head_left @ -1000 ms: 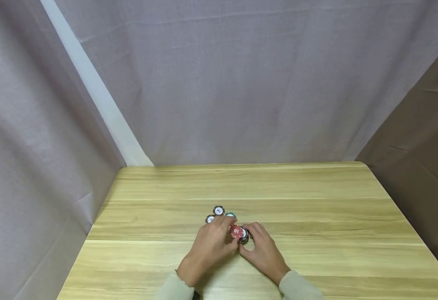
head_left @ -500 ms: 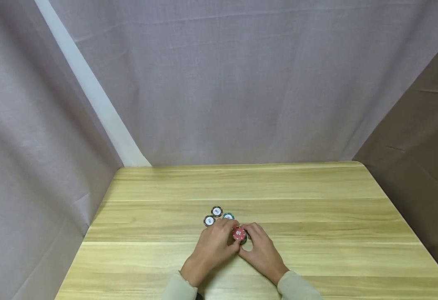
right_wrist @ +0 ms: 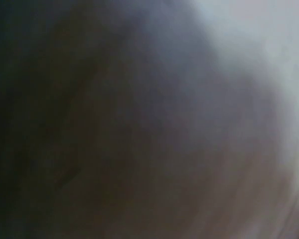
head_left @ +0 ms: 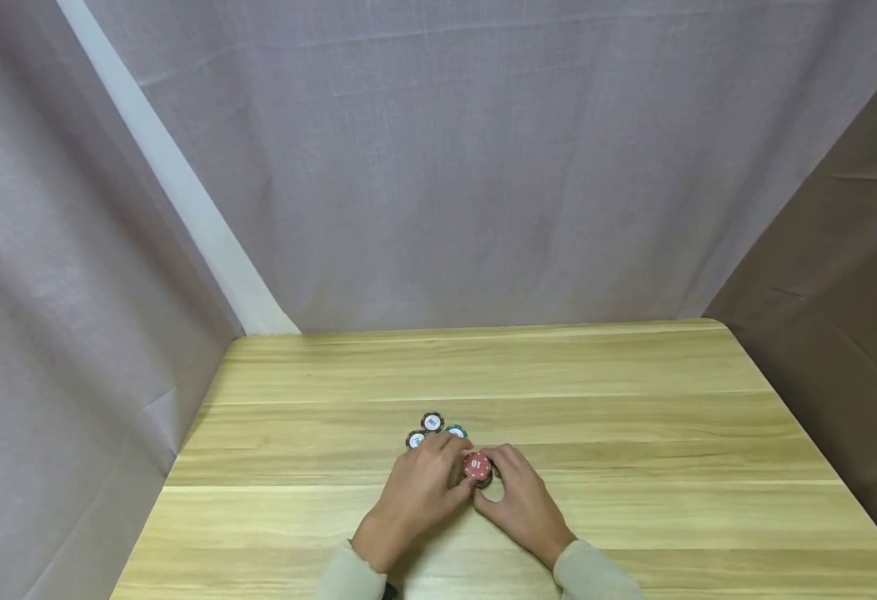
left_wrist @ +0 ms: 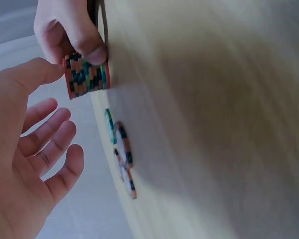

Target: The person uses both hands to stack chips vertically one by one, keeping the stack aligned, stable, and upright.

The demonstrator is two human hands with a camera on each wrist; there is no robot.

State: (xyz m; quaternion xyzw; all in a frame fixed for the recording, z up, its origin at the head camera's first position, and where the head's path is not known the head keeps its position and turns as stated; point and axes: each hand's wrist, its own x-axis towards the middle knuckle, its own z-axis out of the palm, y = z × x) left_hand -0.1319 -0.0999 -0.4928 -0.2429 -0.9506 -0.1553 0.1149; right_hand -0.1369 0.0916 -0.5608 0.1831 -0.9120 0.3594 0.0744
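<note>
A short stack of poker chips (head_left: pixel 478 469) with a red chip marked 10 on top stands on the wooden table (head_left: pixel 633 433). My right hand (head_left: pixel 519 498) curls round the stack from the right. In the left wrist view its fingers (left_wrist: pixel 72 35) pinch the stack (left_wrist: pixel 86 77). My left hand (head_left: pixel 425 485) lies against the stack's left side. Its fingers (left_wrist: pixel 45 149) are spread and relaxed, and the thumb reaches to the red top chip. The right wrist view is a dark blur.
Three loose chips lie flat just beyond my left hand: a black one (head_left: pixel 432 422), another black one (head_left: pixel 415 439) and a teal one (head_left: pixel 456 432). They show edge-on (left_wrist: pixel 122 154) in the left wrist view. Grey cloth hangs behind and beside the table.
The red chip sat askew, showing a white-centred chip beside it; now it lies square on the stack. Both hands have drawn in slightly around it.
</note>
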